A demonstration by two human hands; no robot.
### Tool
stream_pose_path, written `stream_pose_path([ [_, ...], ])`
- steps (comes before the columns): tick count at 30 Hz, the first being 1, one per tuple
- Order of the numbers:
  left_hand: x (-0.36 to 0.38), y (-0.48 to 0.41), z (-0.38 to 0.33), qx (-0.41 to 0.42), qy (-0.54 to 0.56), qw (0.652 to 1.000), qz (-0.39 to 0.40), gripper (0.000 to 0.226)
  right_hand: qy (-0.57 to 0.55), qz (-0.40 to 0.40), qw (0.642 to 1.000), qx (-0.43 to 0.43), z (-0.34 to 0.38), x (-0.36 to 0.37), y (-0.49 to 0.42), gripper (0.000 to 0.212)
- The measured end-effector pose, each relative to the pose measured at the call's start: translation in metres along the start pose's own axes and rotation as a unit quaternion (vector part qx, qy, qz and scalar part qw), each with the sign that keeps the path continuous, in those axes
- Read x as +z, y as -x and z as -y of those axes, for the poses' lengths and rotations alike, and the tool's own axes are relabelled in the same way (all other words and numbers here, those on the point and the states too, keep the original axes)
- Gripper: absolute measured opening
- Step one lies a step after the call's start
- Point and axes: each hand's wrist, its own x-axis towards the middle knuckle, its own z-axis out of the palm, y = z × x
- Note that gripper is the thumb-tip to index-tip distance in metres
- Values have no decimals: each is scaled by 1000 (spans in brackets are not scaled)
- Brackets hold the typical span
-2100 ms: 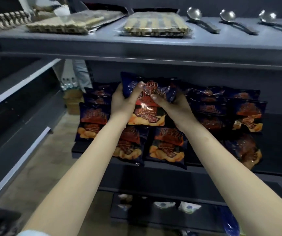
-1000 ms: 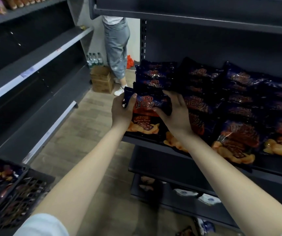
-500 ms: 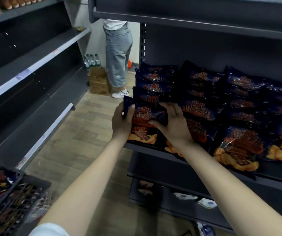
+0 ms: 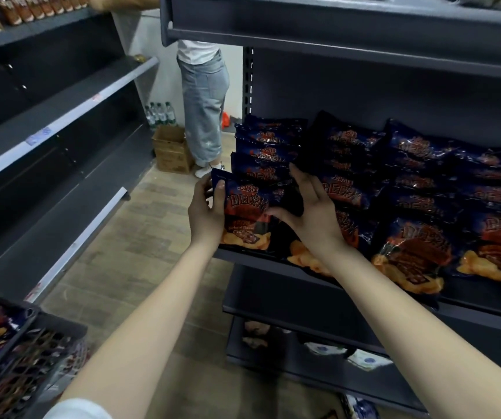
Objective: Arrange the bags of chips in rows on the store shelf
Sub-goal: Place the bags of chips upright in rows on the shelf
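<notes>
Front bag of chips (image 4: 247, 213): dark blue with a red label. It stands at the head of the leftmost row, at the left end of the shelf (image 4: 469, 300), with its bottom edge near the front lip.
Left hand (image 4: 207, 207): I see it grasping that bag's upper left corner, thumb on the printed face and fingers behind the edge.
Right hand (image 4: 312, 216): released, with fingers straight and spread. The thumb tip touches the bag's right side and the fingertips reach the bags behind.
Other bags (image 4: 418, 252): same design, overlapping in rows across the shelf to the right.
Crate (image 4: 22, 358): black lattice, lower left of my view, holding more packets.
Bystander (image 4: 203, 101): pale jeans, standing at the aisle end.
Cardboard box (image 4: 172, 149): on the floor just beside the bystander.
</notes>
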Motion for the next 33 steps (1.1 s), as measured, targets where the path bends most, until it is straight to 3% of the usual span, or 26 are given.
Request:
stream_pose_path([
  [4,-2,17,-7,47,-60,996,-48,45,-1,-67,998,-19,4,-27,-3,69],
  [6,1,40,-15,153,-145,976,-53,47,17,-102,994,-19,2,-44,8,60],
  [8,10,64,-20,279,-221,934,-7,46,46,-110,993,-10,-6,-56,26,57],
  [10,26,83,-16,353,-311,880,68,48,83,-89,993,5,-16,-63,47,62],
  [12,38,91,-6,362,-418,826,111,58,130,-46,990,9,-26,-62,67,68],
  [14,46,91,4,340,-481,798,129,67,179,7,984,11,-33,-58,82,73],
  [17,49,88,15,319,-508,787,143,67,219,48,975,6,-43,-49,94,75],
  [33,47,84,24,316,-470,808,162,58,199,47,979,-28,-76,-50,81,74],
])
